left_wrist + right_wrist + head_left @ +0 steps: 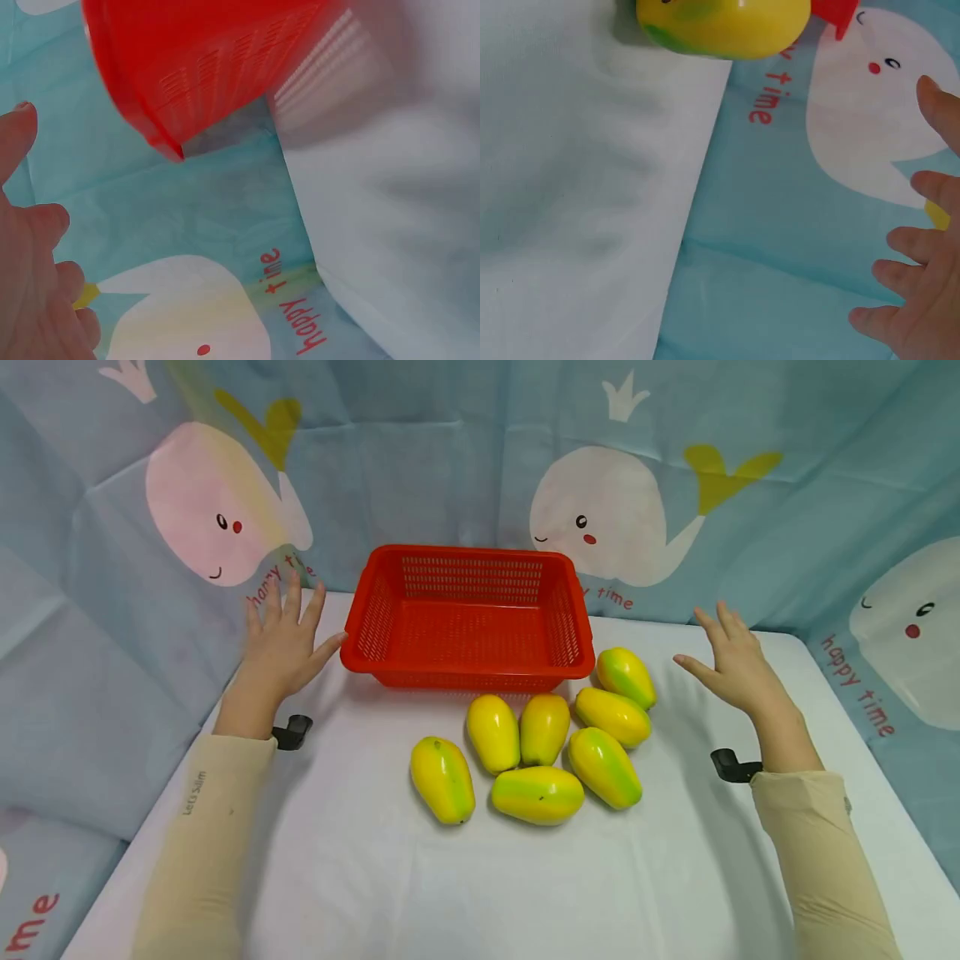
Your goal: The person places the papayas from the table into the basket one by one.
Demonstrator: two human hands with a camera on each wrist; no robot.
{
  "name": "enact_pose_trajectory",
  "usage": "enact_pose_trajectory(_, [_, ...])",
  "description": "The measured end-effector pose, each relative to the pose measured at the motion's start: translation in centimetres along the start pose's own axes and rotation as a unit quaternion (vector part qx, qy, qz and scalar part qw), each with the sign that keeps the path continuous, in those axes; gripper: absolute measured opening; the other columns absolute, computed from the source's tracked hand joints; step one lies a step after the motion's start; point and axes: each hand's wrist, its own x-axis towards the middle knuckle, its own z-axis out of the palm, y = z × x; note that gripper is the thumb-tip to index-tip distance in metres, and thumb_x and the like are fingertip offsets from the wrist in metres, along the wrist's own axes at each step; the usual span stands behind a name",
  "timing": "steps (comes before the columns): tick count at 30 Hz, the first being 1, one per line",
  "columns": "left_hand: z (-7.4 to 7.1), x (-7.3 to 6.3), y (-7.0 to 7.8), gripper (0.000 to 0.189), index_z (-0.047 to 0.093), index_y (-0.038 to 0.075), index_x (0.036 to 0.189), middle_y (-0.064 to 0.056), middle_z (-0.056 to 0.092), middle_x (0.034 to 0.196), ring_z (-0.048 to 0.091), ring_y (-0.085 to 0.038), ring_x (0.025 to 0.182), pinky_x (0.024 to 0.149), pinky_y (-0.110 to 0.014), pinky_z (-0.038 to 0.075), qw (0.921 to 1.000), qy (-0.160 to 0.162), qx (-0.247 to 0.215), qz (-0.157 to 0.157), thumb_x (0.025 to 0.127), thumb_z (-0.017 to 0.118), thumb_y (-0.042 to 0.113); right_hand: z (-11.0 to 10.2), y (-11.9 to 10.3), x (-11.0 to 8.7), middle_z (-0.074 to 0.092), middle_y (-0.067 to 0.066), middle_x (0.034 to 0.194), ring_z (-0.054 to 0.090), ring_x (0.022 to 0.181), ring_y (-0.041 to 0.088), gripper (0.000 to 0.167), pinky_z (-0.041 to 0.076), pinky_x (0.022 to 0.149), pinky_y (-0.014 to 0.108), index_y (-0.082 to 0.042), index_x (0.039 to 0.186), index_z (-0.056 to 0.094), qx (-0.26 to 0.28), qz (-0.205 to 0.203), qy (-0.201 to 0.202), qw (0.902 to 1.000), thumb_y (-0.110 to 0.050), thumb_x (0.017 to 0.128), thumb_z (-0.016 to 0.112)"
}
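Note:
My left hand is held with fingers spread just left of a red plastic basket, its thumb tip right at the basket's left rim in the head view. Nothing is in that hand. On the right, my right hand hovers over the table's right side, fingers apart and holding nothing. Nearest to it is a yellow-green papaya-like fruit beside the basket's right front corner. Several more such fruits, among them one at the left and one lying crosswise in front, lie before the basket. The basket's inside shows no fruit.
A white cloth covers the table. Blue curtain fabric with whale prints stands behind and along both sides. Each wrist carries a black camera mount, one at the left wrist and one at the right wrist.

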Motion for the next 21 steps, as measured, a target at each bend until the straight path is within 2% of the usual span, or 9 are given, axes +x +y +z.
enact_pose_trajectory(8, [1.4,0.1,0.4,0.076,-0.003,0.012,0.152,-0.016,-0.02,0.154,-0.025,-0.038,0.137,0.103,-0.065,-0.014,0.9993,0.003,-0.035,0.008,0.097,0.035,0.049,0.6,-0.2,0.0,-0.01,0.022,0.154,-0.01,0.14,0.041,0.082,0.002,0.105,0.067,-0.007,0.152,0.007,0.021,0.013,-0.003,0.9997,-0.044,0.094,0.051])
enact_pose_trajectory(14, [2.3,0.1,0.5,0.078,0.0,0.008,0.151,-0.014,-0.021,0.154,-0.024,-0.037,0.137,0.103,-0.064,-0.014,0.9976,0.027,-0.063,0.0,0.096,0.041,0.045,1.1,-0.5,0.1,-0.009,0.022,0.155,-0.007,0.14,0.043,0.082,0.006,0.103,0.07,-0.008,0.152,0.006,0.035,0.019,-0.013,0.9991,-0.044,0.094,0.051])
enact_pose_trajectory(18, [3.1,-0.2,0.9,0.078,0.002,0.006,0.151,-0.012,-0.021,0.154,-0.021,-0.037,0.139,0.104,-0.065,-0.011,0.995,0.045,-0.088,-0.012,0.095,0.044,0.042,1.4,-0.4,0.0,-0.005,0.021,0.155,-0.002,0.14,0.045,0.079,0.007,0.104,0.069,-0.008,0.152,0.01,0.051,0.006,-0.001,0.9987,-0.04,0.095,0.053])
enact_pose_trajectory(21, [3.7,-0.4,1.3,0.077,0.003,0.006,0.151,-0.012,-0.017,0.155,-0.018,-0.037,0.14,0.105,-0.063,-0.01,0.9932,0.053,-0.103,-0.01,0.096,0.045,0.039,1.8,-0.3,-0.2,0.003,0.022,0.155,0.004,0.14,0.045,0.075,0.008,0.105,0.067,-0.006,0.151,0.016,0.066,-0.002,0.014,0.9977,-0.037,0.095,0.055])
